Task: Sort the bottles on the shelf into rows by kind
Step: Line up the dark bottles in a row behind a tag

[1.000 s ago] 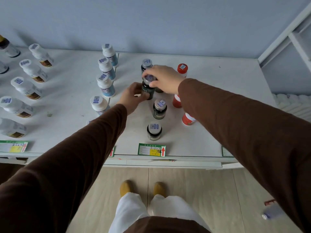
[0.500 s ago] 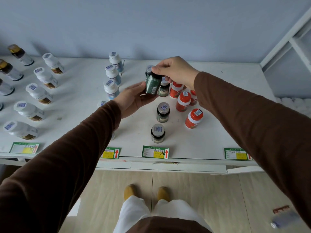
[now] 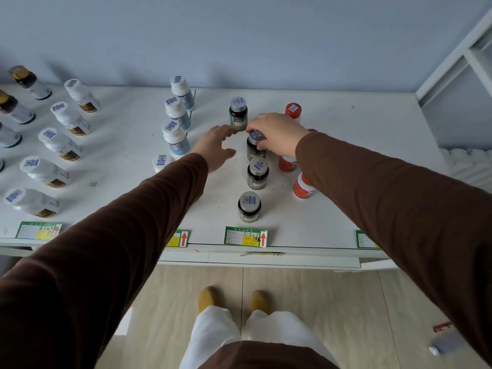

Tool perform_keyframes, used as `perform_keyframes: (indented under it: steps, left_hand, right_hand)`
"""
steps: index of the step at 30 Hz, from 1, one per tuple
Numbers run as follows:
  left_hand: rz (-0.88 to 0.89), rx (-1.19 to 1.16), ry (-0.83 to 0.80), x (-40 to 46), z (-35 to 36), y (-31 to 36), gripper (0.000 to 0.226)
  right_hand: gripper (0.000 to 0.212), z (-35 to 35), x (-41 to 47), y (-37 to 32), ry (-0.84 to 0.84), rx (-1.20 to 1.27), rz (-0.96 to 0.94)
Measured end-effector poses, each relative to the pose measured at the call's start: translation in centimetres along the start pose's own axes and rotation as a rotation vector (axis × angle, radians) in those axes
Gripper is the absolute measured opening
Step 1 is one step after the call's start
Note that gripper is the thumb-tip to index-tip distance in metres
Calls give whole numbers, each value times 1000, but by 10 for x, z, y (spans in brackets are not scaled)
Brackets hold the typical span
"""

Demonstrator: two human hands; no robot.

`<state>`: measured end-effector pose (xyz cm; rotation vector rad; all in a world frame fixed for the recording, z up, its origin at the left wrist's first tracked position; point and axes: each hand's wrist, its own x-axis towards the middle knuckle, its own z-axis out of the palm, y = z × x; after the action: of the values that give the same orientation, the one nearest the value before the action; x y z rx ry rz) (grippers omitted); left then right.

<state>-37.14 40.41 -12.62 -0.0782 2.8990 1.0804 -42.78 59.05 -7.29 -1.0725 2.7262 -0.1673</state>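
On the white shelf point(image 3: 346, 182) four dark bottles with grey caps stand in a line running front to back. The right hand point(image 3: 279, 135) grips the second from the back, the held bottle point(image 3: 255, 149), its fingers curled over the cap from above while the base sits on the shelf. The back bottle point(image 3: 238, 113) stands just behind it; the third bottle point(image 3: 257, 173) and front bottle point(image 3: 249, 206) are nearer the edge. The left hand point(image 3: 216, 146) hovers just left of the line, fingers spread and holding nothing. Red bottles point(image 3: 292, 111) stand to the right, partly hidden by the right arm; blue-label bottles point(image 3: 175, 138) form a row to the left.
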Motion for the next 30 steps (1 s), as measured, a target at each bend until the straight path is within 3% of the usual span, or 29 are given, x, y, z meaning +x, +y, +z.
perform_keyframes:
  steps: [9,12,16,23,27,30]
  left_hand:
    - [-29,101,42,5,3,-1,46]
    - [-34,101,43,10,2,4,44]
    - [-55,91,42,23,-2,9,41]
    - [-84,10,-64,53,5,10,38]
    - [-89,-16,-129,70,7,8,35]
    - [-102,-140,-127,78,4,11,29]
  right_hand:
    - [44,17,5,7,61,-150,-98]
    - [42,4,1,13,69,5,-70]
    - [25,-28,8,40,232,178,73]
    - [61,-28,40,34,-187,-145,-40]
    - [42,-14,57,27,-183,-226,-74]
    - [37,-24,62,40,-104,13,30]
